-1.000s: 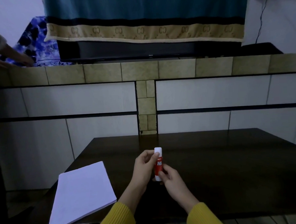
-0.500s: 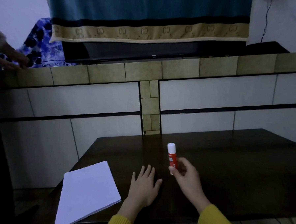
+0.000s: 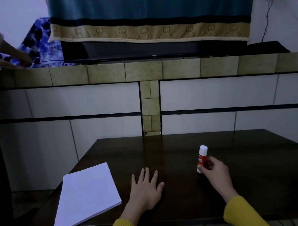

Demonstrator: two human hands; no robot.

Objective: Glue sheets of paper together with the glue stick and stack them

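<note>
A stack of white paper sheets (image 3: 87,193) lies at the near left corner of the dark wooden table (image 3: 181,145), its front corner overhanging the edge. My right hand (image 3: 215,174) grips a red glue stick (image 3: 201,159) with a white cap, upright, its base at the table top right of centre. My left hand (image 3: 146,189) rests flat on the table with fingers spread, holding nothing, between the paper and the glue stick.
A tiled ledge (image 3: 142,70) and white tiled wall stand behind the table. A teal cloth with a beige border (image 3: 148,17) hangs over a dark screen. Another person's hand (image 3: 12,58) reaches onto the ledge at far left. A black cable (image 3: 267,16) hangs at upper right.
My left hand let go of the glue stick and settled flat on the table. My right hand carried the glue stick to the right and lowered it to the table.
</note>
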